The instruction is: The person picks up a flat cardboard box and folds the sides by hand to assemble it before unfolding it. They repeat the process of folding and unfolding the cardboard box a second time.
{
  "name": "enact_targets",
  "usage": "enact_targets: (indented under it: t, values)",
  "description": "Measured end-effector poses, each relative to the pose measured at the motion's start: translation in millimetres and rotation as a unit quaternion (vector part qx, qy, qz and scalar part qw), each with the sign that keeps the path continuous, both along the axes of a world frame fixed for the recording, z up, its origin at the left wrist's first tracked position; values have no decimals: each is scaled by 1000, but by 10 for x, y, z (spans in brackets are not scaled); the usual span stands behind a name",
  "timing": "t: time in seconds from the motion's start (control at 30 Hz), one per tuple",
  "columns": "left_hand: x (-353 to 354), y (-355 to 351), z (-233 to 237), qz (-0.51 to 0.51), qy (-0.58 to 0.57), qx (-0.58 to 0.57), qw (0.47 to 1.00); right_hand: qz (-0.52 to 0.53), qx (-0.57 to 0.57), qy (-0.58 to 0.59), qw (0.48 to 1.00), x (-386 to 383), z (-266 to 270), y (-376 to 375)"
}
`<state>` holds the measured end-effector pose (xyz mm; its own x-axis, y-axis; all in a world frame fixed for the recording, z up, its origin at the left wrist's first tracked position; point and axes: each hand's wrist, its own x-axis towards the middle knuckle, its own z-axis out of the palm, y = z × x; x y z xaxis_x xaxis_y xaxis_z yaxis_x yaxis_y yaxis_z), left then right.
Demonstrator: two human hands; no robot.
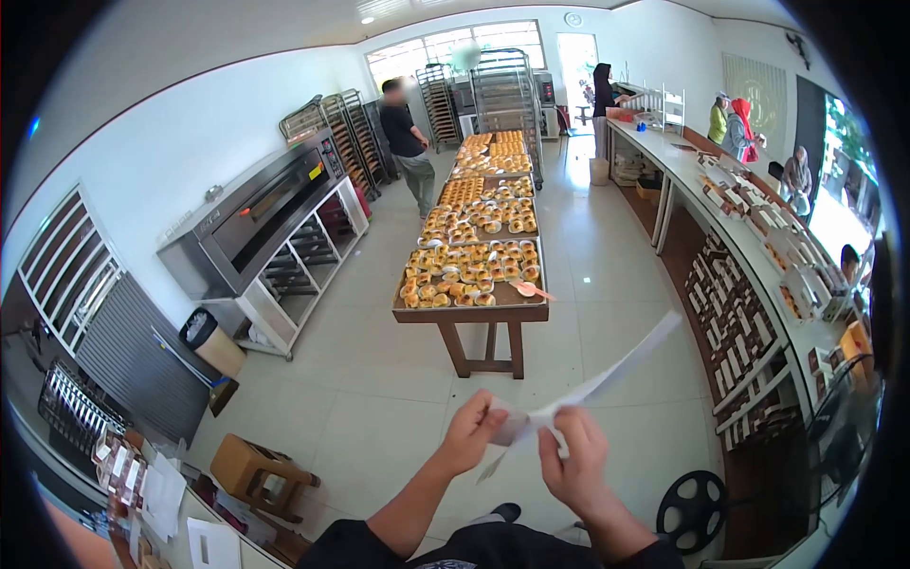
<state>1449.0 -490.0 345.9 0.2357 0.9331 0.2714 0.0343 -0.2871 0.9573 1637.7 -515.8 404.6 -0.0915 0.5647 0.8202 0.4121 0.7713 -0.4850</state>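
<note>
In the head view I hold a white sheet of paper (621, 368) in front of my body, above the tiled floor. One long end of it sticks out up and to the right, seen almost edge-on. My left hand (469, 434) is closed on its left part, thumb on top, where a greyish folded piece (513, 429) shows. My right hand (574, 457) pinches the paper near its middle, fingers curled over it. A small pointed corner hangs below, between the hands. The table of bread trays stands beyond them.
Ahead is a wooden table (471, 316) with trays of buns (464, 261). At left are an oven (261, 223), a bin (216, 346) and a stool (256, 471). A long counter (725, 223) with boxes runs along the right, near a black fan (692, 512). Several people stand farther off.
</note>
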Motion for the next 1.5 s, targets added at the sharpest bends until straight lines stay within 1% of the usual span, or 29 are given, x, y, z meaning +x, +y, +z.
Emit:
enact_targets:
  t: [0.07, 0.13, 0.17, 0.23, 0.27, 0.3, 0.37, 0.4, 0.47, 0.5, 0.6, 0.63, 0.73, 0.8, 0.83, 0.93, 1.0, 1.03, 1.1, 1.13, 1.2, 1.3, 1.4, 1.5]
  values:
    - [9, -35, 4, 32, -88, -59, 994, -6, -5, -38, 999, -61, 107, 117]
    - [14, -60, 20, 65, -176, -129, 974, 28, -69, -31, 997, -171, -2, 215]
    - [31, -109, 33, 96, -177, -114, 973, 42, -97, -27, 994, -204, -72, 289]
    - [-73, -225, -202, 152, -20, -71, 986, 66, -121, 38, 990, -213, -320, 296]
    - [-91, -265, -307, 178, 57, -47, 981, 76, -132, 69, 986, -210, -465, 258]
    - [-8, -337, -305, 179, 59, -32, 982, 86, -155, 130, 975, -195, -593, 200]
    - [252, -534, -260, 184, 58, -8, 981, 62, -107, 132, 983, -141, -956, 159]
    - [370, -556, -324, 207, 49, 56, 975, 50, -85, 132, 986, -99, -1099, 129]
    - [603, -587, -457, 254, 32, 177, 950, 50, -84, 142, 985, -94, -1263, -3]
    - [690, -582, -470, 267, 42, 222, 937, 49, -84, 149, 984, -104, -1306, -71]
    - [797, -574, -411, 260, 50, 232, 936, 72, -145, 183, 970, -63, -1306, -228]
    - [815, -573, -383, 254, 55, 235, 937, 84, -161, 195, 964, -21, -1232, -273]
    - [850, -589, -332, 237, 76, 243, 937, 124, -199, 199, 952, 116, -1163, -314]
    - [852, -616, -329, 225, 101, 249, 936, 128, -254, 193, 939, 193, -1232, -315]
    - [853, -625, -341, 222, 100, 244, 939, 130, -281, 189, 932, 213, -1265, -311]
    - [877, -636, -379, 213, 86, 222, 948, 155, -282, 239, 916, 225, -1310, -321]
    - [897, -637, -384, 206, 68, 199, 956, 169, -291, 301, 892, 204, -1354, -330]
    - [905, -642, -364, 181, 67, 184, 964, 176, -295, 331, 879, 196, -1380, -329]
    - [921, -649, -299, 133, 67, 152, 977, 173, -323, 346, 864, 237, -1475, -289]
    - [922, -625, -291, 108, 81, 158, 978, 170, -338, 353, 855, 273, -1490, -286]
    - [916, -571, -281, 58, 108, 170, 978, 157, -338, 356, 857, 364, -1477, -255]
    - [950, -491, -258, 24, 57, 104, 993, 149, -345, 369, 850, 454, -1412, -236]
    - [984, -338, -465, 25, -87, -15, 996, 123, -339, 400, 843, 447, -1328, -207]
    - [978, -118, -553, 20, -110, -110, 988, 103, -334, 419, 838, 374, -1352, -71]
